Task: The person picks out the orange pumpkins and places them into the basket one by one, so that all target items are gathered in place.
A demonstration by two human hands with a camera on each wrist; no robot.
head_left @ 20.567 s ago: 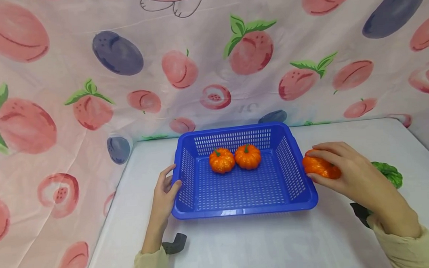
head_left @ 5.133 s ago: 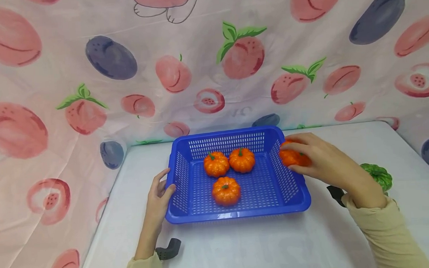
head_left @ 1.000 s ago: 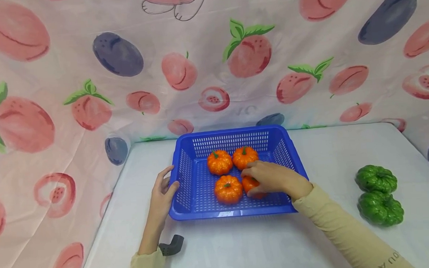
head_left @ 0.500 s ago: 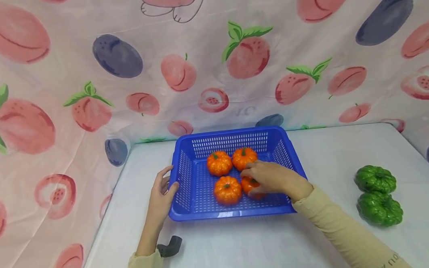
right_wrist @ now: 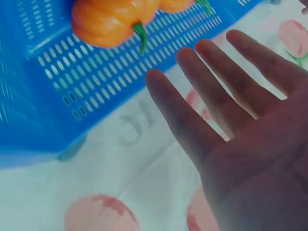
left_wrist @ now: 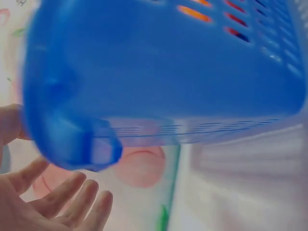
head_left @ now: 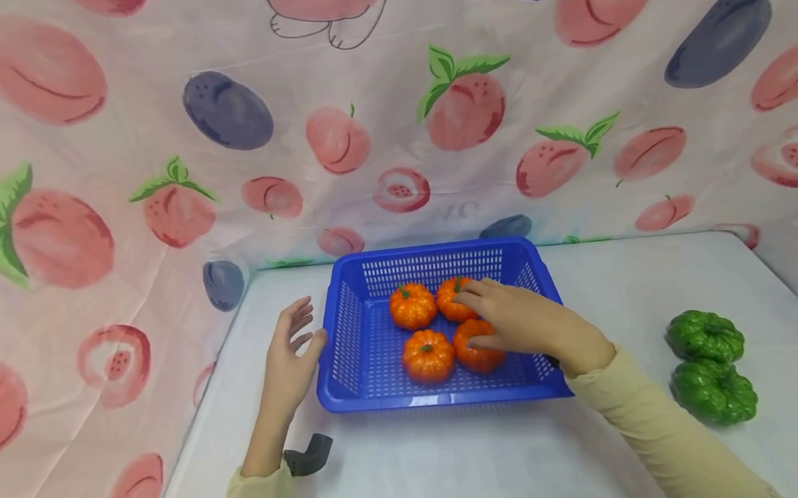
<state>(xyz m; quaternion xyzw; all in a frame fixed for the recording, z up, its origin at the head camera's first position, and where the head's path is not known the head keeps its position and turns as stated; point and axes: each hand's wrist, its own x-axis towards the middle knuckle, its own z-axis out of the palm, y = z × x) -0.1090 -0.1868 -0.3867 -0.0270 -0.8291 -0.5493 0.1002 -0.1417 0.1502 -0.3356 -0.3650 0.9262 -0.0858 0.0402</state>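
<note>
A blue plastic basket (head_left: 447, 398) stands on the white table, its side filling much of the left wrist view. Inside sit orange toy pumpkins with green stems: a back-left pumpkin (head_left: 413, 308), a back-right pumpkin (head_left: 448, 303), a front-left pumpkin (head_left: 428, 358) and a front-right pumpkin (head_left: 479, 357). My right hand (head_left: 528, 321) hovers over the right-hand pair, partly hiding them; its fingers (right_wrist: 211, 86) are extended and hold nothing in the right wrist view. Beside the basket's left rim, my left hand (head_left: 286, 364) has its fingers spread and grips nothing, thumb close to the rim.
Two green pumpkins (head_left: 714, 392) lie close together on the table (head_left: 451, 464) to the right of the basket. A dark angled piece (head_left: 310, 455) is at my left wrist. Behind the table hangs a fruit-patterned cloth (head_left: 463, 185).
Over the earlier frames, two more orange pumpkins have come into the basket. Just now my right hand has let go of the front-right one and risen; my left hand has released the rim, moving left.
</note>
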